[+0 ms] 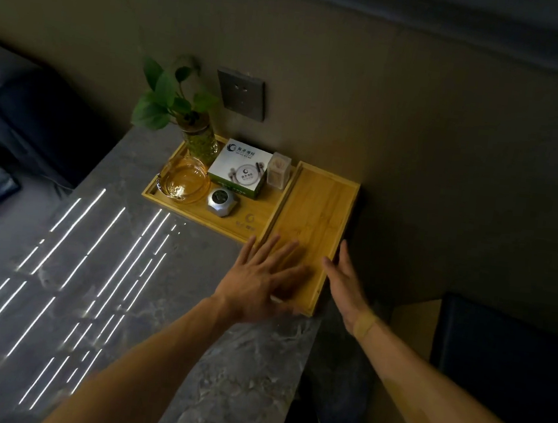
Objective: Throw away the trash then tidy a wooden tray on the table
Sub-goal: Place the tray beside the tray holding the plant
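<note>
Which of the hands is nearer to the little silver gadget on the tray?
Left. The left hand lies flat just in front of the silver gadget, to its right. The right hand is farther right, at the outer edge of the empty tray.

Dim olive wall (387,85) with switch plate (241,94); light streaks cross grey marble table (158,302).

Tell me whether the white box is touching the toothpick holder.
Touching, as far as the head view shows: the white box and toothpick holder sit flush side by side with no gap visible.
</note>
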Action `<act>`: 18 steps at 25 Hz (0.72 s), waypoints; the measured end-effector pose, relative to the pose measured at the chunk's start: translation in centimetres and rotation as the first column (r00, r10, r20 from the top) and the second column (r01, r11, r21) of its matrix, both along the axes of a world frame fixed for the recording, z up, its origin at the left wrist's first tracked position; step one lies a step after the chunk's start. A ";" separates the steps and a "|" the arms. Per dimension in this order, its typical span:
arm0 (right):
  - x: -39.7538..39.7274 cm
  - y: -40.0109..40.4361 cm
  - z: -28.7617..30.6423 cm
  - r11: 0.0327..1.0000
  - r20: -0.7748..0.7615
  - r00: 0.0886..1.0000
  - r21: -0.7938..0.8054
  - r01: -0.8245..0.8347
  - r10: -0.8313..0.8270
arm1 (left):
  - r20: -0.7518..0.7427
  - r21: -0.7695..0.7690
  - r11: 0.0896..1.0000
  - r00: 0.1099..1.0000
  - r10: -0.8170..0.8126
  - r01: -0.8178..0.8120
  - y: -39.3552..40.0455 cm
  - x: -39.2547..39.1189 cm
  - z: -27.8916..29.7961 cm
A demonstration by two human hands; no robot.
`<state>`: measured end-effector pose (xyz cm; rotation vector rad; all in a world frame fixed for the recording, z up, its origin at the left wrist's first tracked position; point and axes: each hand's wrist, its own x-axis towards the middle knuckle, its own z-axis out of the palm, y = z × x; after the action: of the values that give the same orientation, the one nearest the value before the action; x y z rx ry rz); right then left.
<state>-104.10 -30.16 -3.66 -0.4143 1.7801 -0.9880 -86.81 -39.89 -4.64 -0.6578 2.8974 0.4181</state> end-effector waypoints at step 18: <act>0.9 0.3 0.3 0.990 -0.207 0.968 0.026 -0.136 0.139 | 0.009 0.024 0.997 0.997 -0.080 0.079 -0.5 0.6 -1.2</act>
<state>-103.21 -29.88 -3.34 -0.6456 1.9146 -0.8615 -86.23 -40.35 -5.89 -0.5375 2.8924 0.4369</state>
